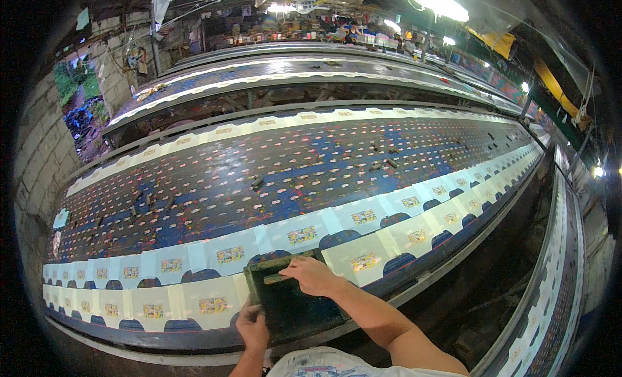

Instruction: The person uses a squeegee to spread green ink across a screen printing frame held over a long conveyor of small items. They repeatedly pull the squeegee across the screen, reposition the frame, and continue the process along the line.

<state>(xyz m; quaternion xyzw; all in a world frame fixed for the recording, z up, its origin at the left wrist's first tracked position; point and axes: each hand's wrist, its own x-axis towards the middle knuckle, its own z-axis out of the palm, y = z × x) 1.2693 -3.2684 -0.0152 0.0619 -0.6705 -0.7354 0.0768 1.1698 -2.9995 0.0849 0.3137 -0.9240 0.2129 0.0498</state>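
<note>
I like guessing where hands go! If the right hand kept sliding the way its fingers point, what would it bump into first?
The right hand lies on the dark green frame, fingers pointing left. Straight on, it would probably first cross the frame's left edge, then reach the white printed piece beside it, though depth is hard to judge here.

A dark green rectangular wooden printing frame point(289, 299) lies on the near edge of the long blue paint-stained printing table point(272, 176), over the near row of white cut fabric pieces point(214, 306). The right hand point(313, 275) rests on the frame's far edge (on a squeegee handle there), the left hand point(252, 325) at its near left corner. More fabric pieces point(227, 129) line the table's far edge; parallel tables stand behind and right.
</note>
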